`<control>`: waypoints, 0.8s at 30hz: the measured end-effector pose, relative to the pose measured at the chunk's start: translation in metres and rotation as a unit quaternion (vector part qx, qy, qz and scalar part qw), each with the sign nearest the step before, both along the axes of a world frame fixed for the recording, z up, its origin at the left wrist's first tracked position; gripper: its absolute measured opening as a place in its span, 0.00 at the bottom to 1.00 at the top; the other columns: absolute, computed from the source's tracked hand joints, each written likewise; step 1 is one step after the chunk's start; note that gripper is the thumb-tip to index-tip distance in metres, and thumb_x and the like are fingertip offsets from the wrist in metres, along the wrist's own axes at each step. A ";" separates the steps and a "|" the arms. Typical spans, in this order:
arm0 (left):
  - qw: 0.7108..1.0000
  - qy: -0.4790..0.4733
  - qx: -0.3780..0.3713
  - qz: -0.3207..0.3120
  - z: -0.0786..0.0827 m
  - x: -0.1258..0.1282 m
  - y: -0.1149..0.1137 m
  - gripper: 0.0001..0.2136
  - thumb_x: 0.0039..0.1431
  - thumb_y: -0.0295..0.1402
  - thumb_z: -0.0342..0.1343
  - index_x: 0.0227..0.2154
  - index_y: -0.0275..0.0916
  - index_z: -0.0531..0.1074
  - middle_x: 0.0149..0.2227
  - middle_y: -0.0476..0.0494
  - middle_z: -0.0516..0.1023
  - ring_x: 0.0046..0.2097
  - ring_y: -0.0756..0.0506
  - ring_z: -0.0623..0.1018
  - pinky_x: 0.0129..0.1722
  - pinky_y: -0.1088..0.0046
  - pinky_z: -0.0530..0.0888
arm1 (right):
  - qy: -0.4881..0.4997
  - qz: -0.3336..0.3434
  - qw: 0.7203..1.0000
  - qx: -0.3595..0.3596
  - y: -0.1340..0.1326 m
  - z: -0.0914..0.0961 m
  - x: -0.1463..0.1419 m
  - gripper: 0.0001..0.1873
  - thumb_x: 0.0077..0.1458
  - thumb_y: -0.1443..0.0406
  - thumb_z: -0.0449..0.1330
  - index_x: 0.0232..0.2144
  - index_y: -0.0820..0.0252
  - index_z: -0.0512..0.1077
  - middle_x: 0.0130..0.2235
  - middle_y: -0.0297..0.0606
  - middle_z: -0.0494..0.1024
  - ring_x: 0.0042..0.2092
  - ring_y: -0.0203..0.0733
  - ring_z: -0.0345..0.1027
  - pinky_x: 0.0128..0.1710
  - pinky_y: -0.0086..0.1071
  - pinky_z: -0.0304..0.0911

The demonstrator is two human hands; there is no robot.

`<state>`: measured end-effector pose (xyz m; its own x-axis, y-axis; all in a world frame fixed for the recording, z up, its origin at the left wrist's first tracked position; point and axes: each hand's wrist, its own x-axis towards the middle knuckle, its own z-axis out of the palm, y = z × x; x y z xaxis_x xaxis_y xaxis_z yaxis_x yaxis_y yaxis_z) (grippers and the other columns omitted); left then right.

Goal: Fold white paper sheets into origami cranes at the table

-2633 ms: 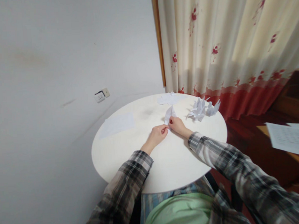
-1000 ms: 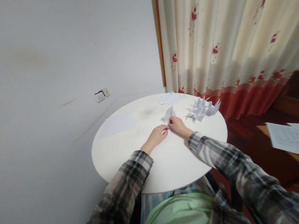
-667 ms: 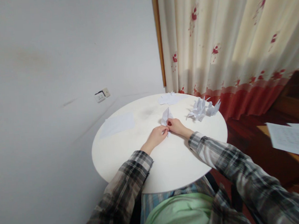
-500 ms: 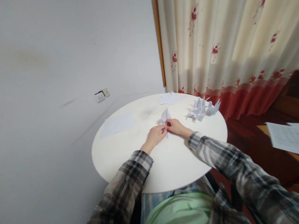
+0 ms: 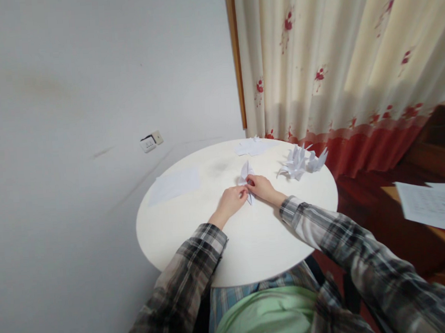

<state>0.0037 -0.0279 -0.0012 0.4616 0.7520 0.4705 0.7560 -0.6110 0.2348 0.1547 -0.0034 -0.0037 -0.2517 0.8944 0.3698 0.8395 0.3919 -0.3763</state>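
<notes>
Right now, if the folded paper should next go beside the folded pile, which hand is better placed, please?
Probably the right hand: its fingers are at the folded paper, and it is nearer to the folded pile than the left hand.

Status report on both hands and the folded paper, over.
Left hand and right hand pinching folded paper. Paper partly hidden behind fingers. Paper pile apart, beyond right hand, not blocking.

Wall socket (image 5: 148, 144) L of red-hemmed floral curtain (image 5: 335, 44), wood trim (image 5: 236, 55) btwn.
</notes>
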 end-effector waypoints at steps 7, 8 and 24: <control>0.999 -0.019 -0.013 -0.026 -0.001 0.001 0.000 0.08 0.54 0.29 0.47 0.33 0.40 0.72 0.33 0.46 0.77 0.34 0.48 0.75 0.36 0.75 0.69 | -0.033 -0.021 0.999 -0.030 0.004 -0.001 0.001 0.10 0.52 0.63 0.52 0.33 0.60 0.71 0.35 0.41 0.76 0.36 0.38 0.67 0.31 0.26 0.52; 0.999 -0.032 -0.012 -0.026 -0.001 0.001 0.000 0.09 0.55 0.28 0.47 0.35 0.40 0.71 0.34 0.46 0.77 0.35 0.48 0.75 0.37 0.75 0.69 | -0.033 -0.021 0.999 -0.032 0.004 -0.001 0.001 0.10 0.52 0.62 0.52 0.33 0.60 0.71 0.34 0.41 0.76 0.36 0.38 0.67 0.31 0.26 0.52; 0.995 -0.093 -0.024 0.000 -0.021 -0.011 0.020 0.17 0.53 0.31 0.53 0.46 0.37 0.62 0.43 0.40 0.70 0.43 0.46 0.71 0.46 0.65 0.68 | -0.054 -0.005 0.997 -0.046 -0.003 0.006 0.001 0.13 0.50 0.63 0.52 0.35 0.62 0.71 0.34 0.41 0.76 0.35 0.39 0.67 0.31 0.27 0.53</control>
<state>-0.0074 -0.0076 -0.0220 0.3704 0.7760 0.5106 0.6970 -0.5955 0.3994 0.1553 -0.0066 0.0022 -0.2771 0.9259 0.2567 0.8808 0.3515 -0.3172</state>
